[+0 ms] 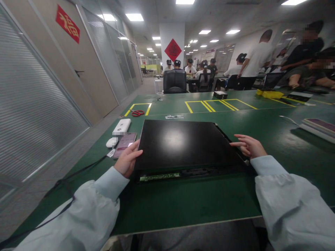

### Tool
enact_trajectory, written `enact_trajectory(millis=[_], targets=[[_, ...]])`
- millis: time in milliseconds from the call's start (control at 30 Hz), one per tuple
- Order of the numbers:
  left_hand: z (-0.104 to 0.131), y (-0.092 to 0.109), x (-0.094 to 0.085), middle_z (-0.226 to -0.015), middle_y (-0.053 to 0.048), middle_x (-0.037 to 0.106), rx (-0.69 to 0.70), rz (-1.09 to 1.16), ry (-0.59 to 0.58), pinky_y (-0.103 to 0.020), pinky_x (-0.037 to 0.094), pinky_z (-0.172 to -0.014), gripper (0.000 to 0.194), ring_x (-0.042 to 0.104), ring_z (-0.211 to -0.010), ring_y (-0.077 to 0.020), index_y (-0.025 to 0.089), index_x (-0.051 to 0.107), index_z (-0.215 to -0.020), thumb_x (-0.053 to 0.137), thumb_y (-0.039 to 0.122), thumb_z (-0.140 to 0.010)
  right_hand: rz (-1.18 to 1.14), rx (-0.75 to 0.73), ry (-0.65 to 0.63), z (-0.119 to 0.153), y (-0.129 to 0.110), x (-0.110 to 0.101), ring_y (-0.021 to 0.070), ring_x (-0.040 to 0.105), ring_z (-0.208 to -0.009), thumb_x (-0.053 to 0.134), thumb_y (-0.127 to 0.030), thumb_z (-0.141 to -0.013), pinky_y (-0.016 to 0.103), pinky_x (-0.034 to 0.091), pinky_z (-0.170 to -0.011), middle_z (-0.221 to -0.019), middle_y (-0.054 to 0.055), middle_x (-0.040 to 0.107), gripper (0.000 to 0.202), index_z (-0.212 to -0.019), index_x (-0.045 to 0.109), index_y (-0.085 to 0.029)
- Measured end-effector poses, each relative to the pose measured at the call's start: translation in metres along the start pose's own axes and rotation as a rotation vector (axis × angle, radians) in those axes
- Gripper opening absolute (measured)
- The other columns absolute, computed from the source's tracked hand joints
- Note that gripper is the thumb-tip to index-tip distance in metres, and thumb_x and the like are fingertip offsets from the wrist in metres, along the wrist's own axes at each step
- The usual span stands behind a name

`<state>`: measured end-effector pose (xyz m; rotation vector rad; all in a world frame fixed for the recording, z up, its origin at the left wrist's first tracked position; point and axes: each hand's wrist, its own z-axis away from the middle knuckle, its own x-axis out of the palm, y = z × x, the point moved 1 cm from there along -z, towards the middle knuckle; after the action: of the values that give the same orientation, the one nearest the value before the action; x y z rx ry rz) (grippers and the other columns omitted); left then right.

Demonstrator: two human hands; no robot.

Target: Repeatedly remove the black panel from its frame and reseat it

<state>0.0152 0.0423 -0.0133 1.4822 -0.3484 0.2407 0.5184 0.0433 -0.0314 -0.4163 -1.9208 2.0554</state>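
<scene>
A black LCD panel (199, 144) lies face up before me, slightly raised off the green table along its near side. A narrow green circuit board (160, 177) shows beneath its near edge. My left hand (128, 158) grips the panel's left edge, thumb on top and the other fingers partly hidden under it. At the right edge, my right hand (247, 145) has its fingers stretched toward the panel; a fingertip meets or nearly meets the dark frame strip (225, 134) there. Nothing is held in that hand.
Left of the panel are a phone (125, 144), a white device (121, 126) and a black cord (86, 169). Red-handled scissors (138, 113) lie beyond, near yellow tape outlines. A white-edged device (318, 129) rests at right on the green table (199, 205). Several people sit or stand behind.
</scene>
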Motion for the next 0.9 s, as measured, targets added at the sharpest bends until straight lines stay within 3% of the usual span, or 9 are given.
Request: enact_trajectory(millis=[367,567,667,767,900], targets=[[-0.001,-0.005,0.004,-0.113,-0.017,0.083,-0.051,-0.079,-0.01,-0.046,0.058,-0.106,0.07,0.069,-0.127,-0.0412,0.013,0.075,-0.126,0.094,0.019,-0.059,0.014,-0.009,0.007,-0.01,0.008,-0.012,0.0056,0.029,-0.031,0.076,-0.033,-0.065,0.025,0.019,-0.032,-0.077,0.014,0.08,0.03,-0.093,0.072,-0.021],[-0.002,-0.004,0.006,-0.112,-0.017,0.083,-0.055,-0.102,-0.024,-0.044,0.058,-0.106,0.061,0.069,-0.126,-0.0408,0.013,0.079,-0.114,0.096,0.021,-0.056,0.098,-0.061,-0.024,-0.012,0.012,-0.015,0.0058,0.031,-0.033,0.08,-0.039,-0.064,0.026,0.022,-0.033,-0.08,0.013,0.08,0.031,-0.089,0.075,-0.02],[-0.002,-0.004,0.006,-0.112,-0.016,0.083,-0.054,-0.116,-0.023,-0.044,0.057,-0.106,0.058,0.069,-0.127,-0.0402,0.014,0.079,-0.111,0.097,0.022,-0.056,0.244,-0.118,-0.01,-0.012,0.013,-0.015,0.0125,0.05,-0.041,0.079,-0.04,-0.066,0.028,0.035,-0.037,-0.082,0.011,0.081,0.03,-0.09,0.078,-0.021],[-0.002,-0.005,0.006,-0.111,-0.017,0.083,-0.043,-0.107,-0.009,-0.042,0.057,-0.107,0.059,0.068,-0.128,-0.0398,0.013,0.079,-0.11,0.098,0.023,-0.055,0.412,-0.197,0.029,-0.014,0.015,-0.016,0.0223,0.07,-0.065,0.079,-0.038,-0.066,0.031,0.051,-0.052,-0.078,0.007,0.08,0.026,-0.088,0.081,-0.023],[-0.003,-0.006,0.005,-0.11,-0.016,0.083,-0.035,-0.09,0.014,-0.043,0.055,-0.109,0.06,0.069,-0.127,-0.0392,0.014,0.078,-0.111,0.099,0.023,-0.055,0.54,-0.273,0.057,-0.016,0.018,-0.017,0.0238,0.071,-0.067,0.078,-0.043,-0.067,0.034,0.053,-0.059,-0.073,0.004,0.079,0.027,-0.087,0.083,-0.025]])
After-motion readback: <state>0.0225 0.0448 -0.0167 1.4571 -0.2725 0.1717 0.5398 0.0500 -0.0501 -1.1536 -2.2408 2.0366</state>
